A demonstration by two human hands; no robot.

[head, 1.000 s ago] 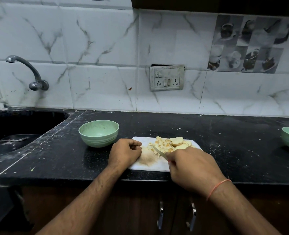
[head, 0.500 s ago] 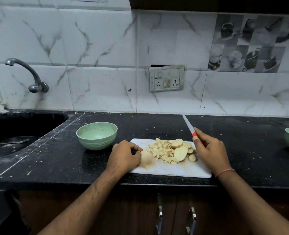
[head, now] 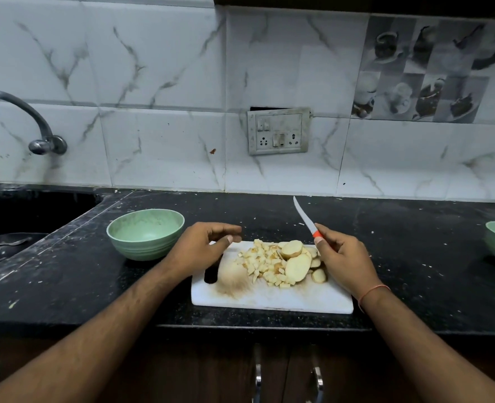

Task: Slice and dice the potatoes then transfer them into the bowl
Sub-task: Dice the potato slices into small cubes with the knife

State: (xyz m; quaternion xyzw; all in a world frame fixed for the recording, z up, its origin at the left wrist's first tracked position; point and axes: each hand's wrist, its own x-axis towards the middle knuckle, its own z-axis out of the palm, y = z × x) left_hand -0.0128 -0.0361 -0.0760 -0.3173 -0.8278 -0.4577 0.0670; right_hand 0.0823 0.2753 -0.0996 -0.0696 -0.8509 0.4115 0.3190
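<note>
While the right hand (head: pixel 345 258) grips the orange-handled knife (head: pixel 307 221) blade-up beside the round potato slices (head: pixel 298 261), the loosely open left hand (head: pixel 204 245), just right of the pale green bowl (head: pixel 145 233), should pin one slice flat on the white cutting board (head: pixel 269 298) before dicing.

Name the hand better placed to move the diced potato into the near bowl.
Left. The left hand is free, between the green bowl and the diced potato; the right hand holds the knife.

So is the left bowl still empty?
Empty: the left bowl shows only its bare green inside; the potato is all on the board.
</note>
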